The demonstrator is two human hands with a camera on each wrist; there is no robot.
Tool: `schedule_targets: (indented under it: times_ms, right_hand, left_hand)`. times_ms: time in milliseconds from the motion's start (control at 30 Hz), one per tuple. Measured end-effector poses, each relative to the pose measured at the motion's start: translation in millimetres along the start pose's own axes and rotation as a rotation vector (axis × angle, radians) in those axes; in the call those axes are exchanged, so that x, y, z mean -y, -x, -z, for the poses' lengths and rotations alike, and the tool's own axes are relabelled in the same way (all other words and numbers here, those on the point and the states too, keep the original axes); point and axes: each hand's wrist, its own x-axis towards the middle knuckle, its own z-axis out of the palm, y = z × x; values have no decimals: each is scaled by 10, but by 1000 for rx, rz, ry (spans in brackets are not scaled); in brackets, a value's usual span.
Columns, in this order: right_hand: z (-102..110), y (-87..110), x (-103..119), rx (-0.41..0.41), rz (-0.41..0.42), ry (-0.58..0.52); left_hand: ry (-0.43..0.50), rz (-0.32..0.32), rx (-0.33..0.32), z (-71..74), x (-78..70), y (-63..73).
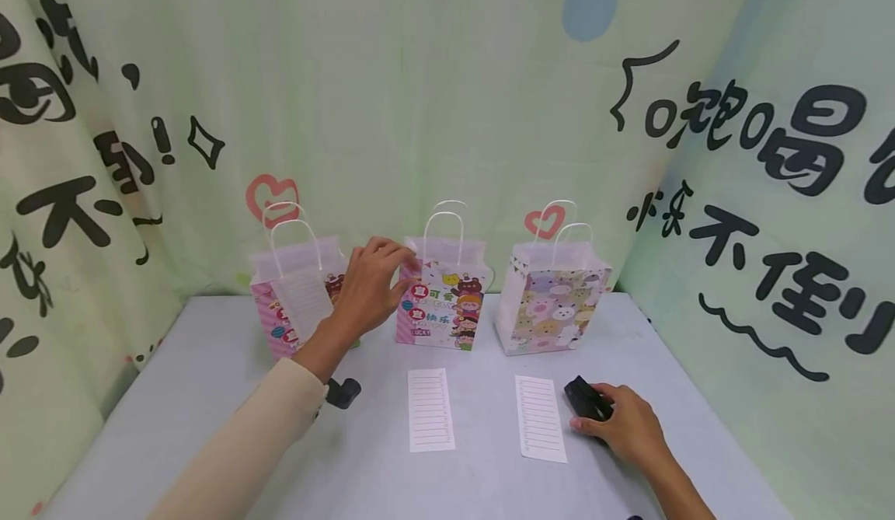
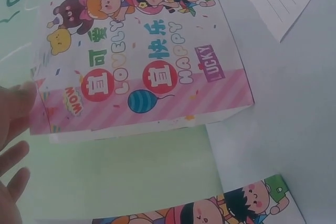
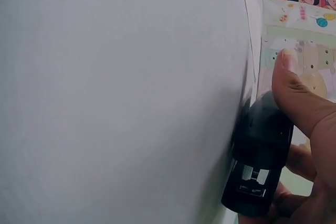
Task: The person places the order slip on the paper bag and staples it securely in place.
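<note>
My left hand (image 1: 374,283) is at the upper left edge of the middle gift bag (image 1: 442,306), a white and pink paper bag with cartoon figures. In the left wrist view the thumb meets the edge of that bag (image 2: 142,66), while the other fingers are spread apart from it. My right hand (image 1: 629,423) grips a black stapler (image 1: 586,398) on the table. The right wrist view shows the stapler (image 3: 260,150) between thumb and fingers, its metal mouth visible. Two lined paper slips lie on the table: one (image 1: 430,411) before the middle bag, another (image 1: 541,419) left of the stapler.
The left gift bag (image 1: 273,310) carries a lined slip (image 1: 304,302) on its front and is partly hidden by my left arm. To the right stands a gift bag with animal faces (image 1: 555,310). Printed curtains (image 1: 447,100) surround the white table (image 1: 489,489).
</note>
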Motion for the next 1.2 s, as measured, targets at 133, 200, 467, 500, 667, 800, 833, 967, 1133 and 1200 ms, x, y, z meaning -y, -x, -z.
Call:
schedule_targets:
  times_ms: [133,200,467,500,667,800,833,967,1133,1200]
  right_hand:
    - [4,2,18,8,-9,17]
    - [5,5,27,8,-17,20]
    - [-26,12,175,-114,60,-9]
    - [-31,10,222,-126,73,-22]
    - [-61,2,512,-145,102,-107]
    - [-99,-4,755,-135,142,-174]
    - [-111,-3,816,-128,153,-187]
    - [-179,3,1056,-95,200,-233]
    - [-306,21,1327,-61,260,-260]
    - [-365,29,1420,-50,287,-263]
  left_hand:
    - [4,5,1,-2,-18,3]
    - [5,4,2,-1,-29,3]
    - [18,3,21,4,-65,-1]
    - [22,3,22,5,-70,1]
    - [28,-8,20,8,-93,9]
    - [26,-14,19,11,-110,13]
    - [26,-15,18,12,-114,13]
    - [21,-27,14,9,-125,13]
    - [20,-35,8,-6,-128,6]
    - [23,-32,8,-17,-127,0]
